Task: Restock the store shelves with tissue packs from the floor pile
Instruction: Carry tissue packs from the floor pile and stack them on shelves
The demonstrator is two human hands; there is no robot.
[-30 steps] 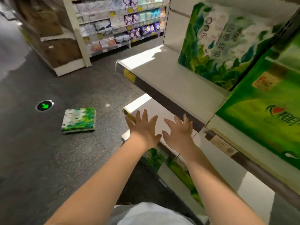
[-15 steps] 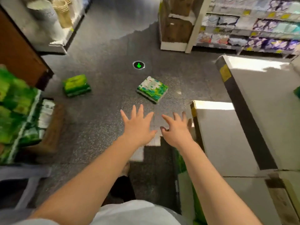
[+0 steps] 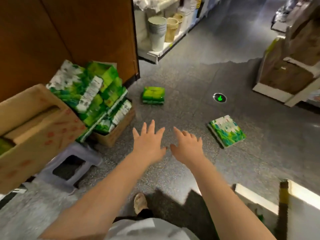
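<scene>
grey shop floor (image 3: 190, 80), flat tissue pack (image 3: 226, 131) lies just right of the empty, splayed right hand (image 3: 187, 146), left hand (image 3: 149, 142) farther, also spread and empty.

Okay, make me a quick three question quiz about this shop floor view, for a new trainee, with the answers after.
1. True or false: the left hand is holding a tissue pack.
2. How many single packs lie loose on the floor?
3. Which is nearer the right hand: A, the green pack, or B, the white and green pack?

Key: 1 false, both hands are empty with fingers spread. 2 two. 3 B.
</scene>
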